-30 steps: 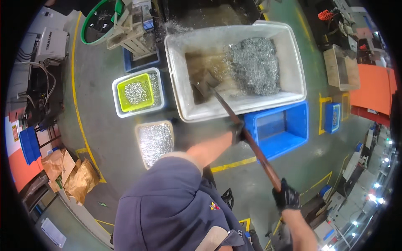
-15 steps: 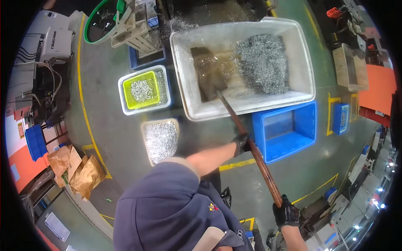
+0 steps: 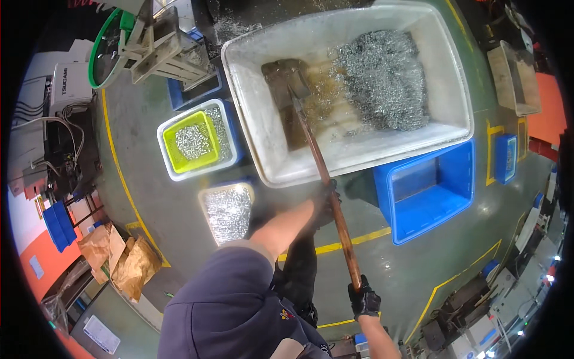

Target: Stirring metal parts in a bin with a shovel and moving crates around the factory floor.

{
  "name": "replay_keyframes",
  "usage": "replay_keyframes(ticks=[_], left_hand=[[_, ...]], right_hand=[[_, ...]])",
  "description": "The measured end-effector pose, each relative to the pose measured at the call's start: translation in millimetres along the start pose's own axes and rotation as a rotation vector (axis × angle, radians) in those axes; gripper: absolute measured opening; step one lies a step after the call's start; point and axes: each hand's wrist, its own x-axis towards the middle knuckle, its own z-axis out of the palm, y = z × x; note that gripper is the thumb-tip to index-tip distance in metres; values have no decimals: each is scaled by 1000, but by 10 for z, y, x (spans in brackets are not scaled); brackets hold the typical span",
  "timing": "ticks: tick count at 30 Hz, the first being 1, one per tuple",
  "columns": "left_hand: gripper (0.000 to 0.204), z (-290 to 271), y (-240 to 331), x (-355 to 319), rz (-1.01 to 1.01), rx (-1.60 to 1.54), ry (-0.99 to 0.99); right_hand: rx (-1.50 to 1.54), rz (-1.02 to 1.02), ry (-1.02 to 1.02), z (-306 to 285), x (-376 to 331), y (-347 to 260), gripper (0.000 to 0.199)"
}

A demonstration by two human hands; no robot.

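Observation:
Both my hands wear black gloves and hold a long-handled shovel [image 3: 339,224] with a brown wooden shaft. My left hand [image 3: 324,206] wraps the shaft partway down, near the front rim of a large white tub [image 3: 359,161]; its fingers are partly hidden and blurred. My right hand [image 3: 364,298] is closed around the shaft's near end. The shovel blade [image 3: 299,85] lies low inside the tub's left part, over brown, wet-looking residue. To the blade's right, apart from it, rests a wide heap of shiny metal shavings or small pieces [image 3: 385,84].
A blue bin [image 3: 427,209] stands against the tub's front right. On the left are a yellow-green basket [image 3: 173,157] inside a white container [image 3: 179,175], and a tray of shiny metal pieces [image 3: 227,212]. Beyond are a grey stand [image 3: 170,57], brown paper [image 3: 134,269] and a small blue crate [image 3: 506,158].
My right hand and the shaft's near end have swung left, making the shaft steeper. My left hand has shifted slightly left. The blade has moved farther from me within the tub; the view has shifted too.

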Motion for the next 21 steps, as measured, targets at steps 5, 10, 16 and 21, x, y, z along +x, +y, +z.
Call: replay_keyframes(ticks=[5, 10, 16, 21], left_hand=[[36, -442, 15, 580, 75, 175, 80], [45, -669, -122, 937, 131, 371, 32], [49, -697, -420, 727, 167, 290, 7], [44, -579, -644, 198, 209, 309, 36]], right_hand=[[245, -32, 109, 672, 287, -206, 45], [312, -15, 220, 1175, 406, -93, 39], [392, -63, 219, 1374, 345, 228, 38], [397, -105, 221, 1294, -18, 505, 41]])
